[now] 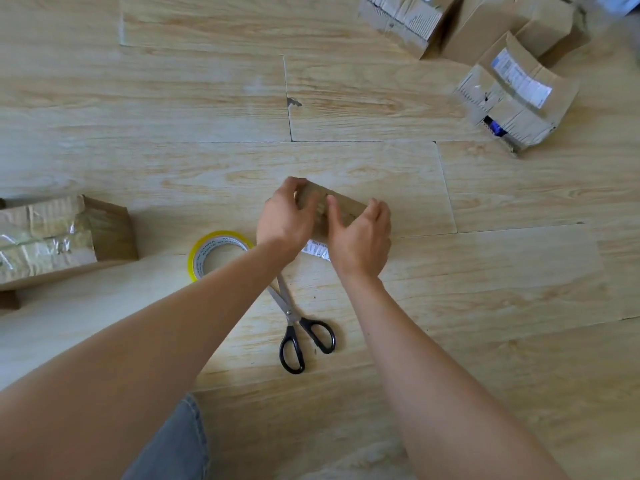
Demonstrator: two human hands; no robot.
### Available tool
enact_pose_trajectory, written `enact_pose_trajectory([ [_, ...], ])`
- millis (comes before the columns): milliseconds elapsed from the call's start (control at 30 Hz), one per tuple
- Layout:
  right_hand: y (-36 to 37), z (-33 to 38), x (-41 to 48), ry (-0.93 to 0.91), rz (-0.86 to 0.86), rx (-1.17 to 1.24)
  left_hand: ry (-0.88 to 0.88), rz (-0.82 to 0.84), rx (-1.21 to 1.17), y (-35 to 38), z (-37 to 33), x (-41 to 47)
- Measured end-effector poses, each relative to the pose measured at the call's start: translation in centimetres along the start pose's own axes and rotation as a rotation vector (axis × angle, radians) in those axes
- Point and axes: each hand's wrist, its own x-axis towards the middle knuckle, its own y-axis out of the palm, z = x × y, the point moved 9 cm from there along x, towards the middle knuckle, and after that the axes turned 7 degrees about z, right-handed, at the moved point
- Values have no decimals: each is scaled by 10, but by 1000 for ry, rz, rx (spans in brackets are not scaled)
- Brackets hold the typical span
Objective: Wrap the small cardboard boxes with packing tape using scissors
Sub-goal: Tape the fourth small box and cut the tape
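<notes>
Head view: my left hand (284, 220) and right hand (360, 237) both clamp the box (349, 207), fingers curled over its ends and right thumb on top. I judge this keeps the flaps closed for taping. The box sits centre, at the floor (173, 98). Tape (207, 249) and scissors (290, 311) lie untouched just nearer me, within reach.

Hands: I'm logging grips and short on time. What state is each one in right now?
Left hand: grips the left end of the small cardboard box.
Right hand: grips the same box's right end, thumb on top.
</notes>
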Motion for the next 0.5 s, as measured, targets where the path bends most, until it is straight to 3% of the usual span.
enact_pose_trajectory([
  [67,3,3,-3,-67,-4,-87,23,-40,3,-3,3,-2],
  [133,5,3,-5,-99,-15,-147,7,31,-43,7,12,-1],
  [200,7,2,-7,-86,-33,-165,-43,102,-124,18,21,0],
  [300,8,0,-9,-63,-67,-167,-37,63,-157,20,29,0],
  [500,2,-2,-10,-129,-97,45,46,67,-84,19,25,-3],
])
